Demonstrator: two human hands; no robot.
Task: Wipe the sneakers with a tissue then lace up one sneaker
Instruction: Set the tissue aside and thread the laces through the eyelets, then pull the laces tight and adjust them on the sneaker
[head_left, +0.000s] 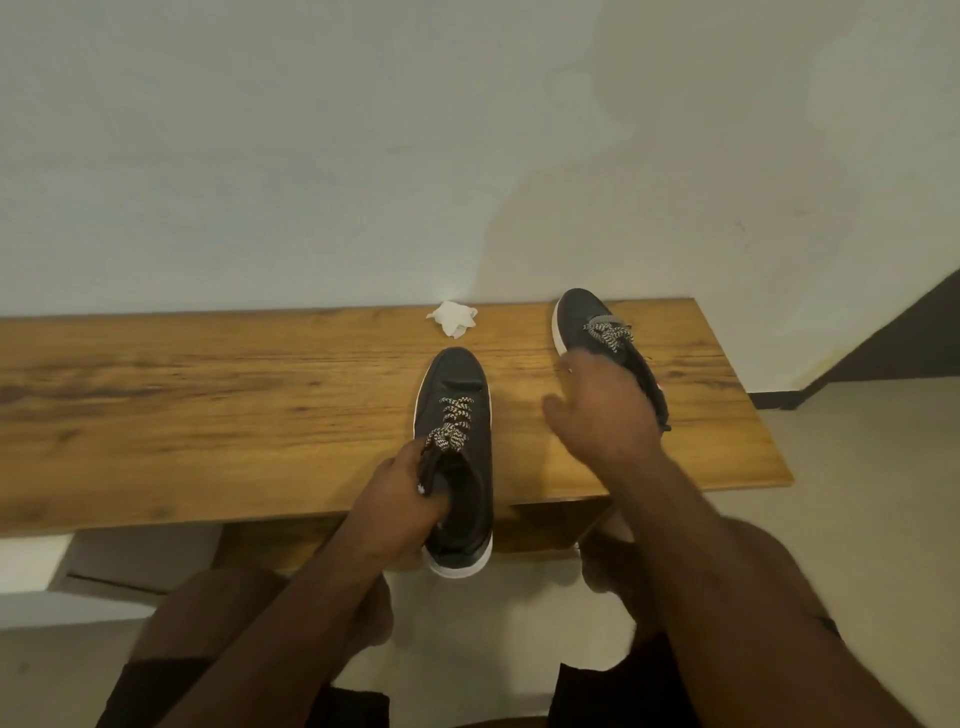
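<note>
Left hand (400, 488) grips near sneaker (457, 384), right hand (602, 410) spread over far sneaker (579, 307), tissue (453, 317) behind

My left forearm extends forward. My left hand (408, 488) curls its fingers round the collar of the near sneaker (457, 374). My right arm reaches further, palm down. My right hand (605, 410) lies over the far sneaker (576, 312), thumb splayed, fingers hidden.

pale wall (363, 156) | wooden bench (208, 405) | beige floor (857, 545)
</note>
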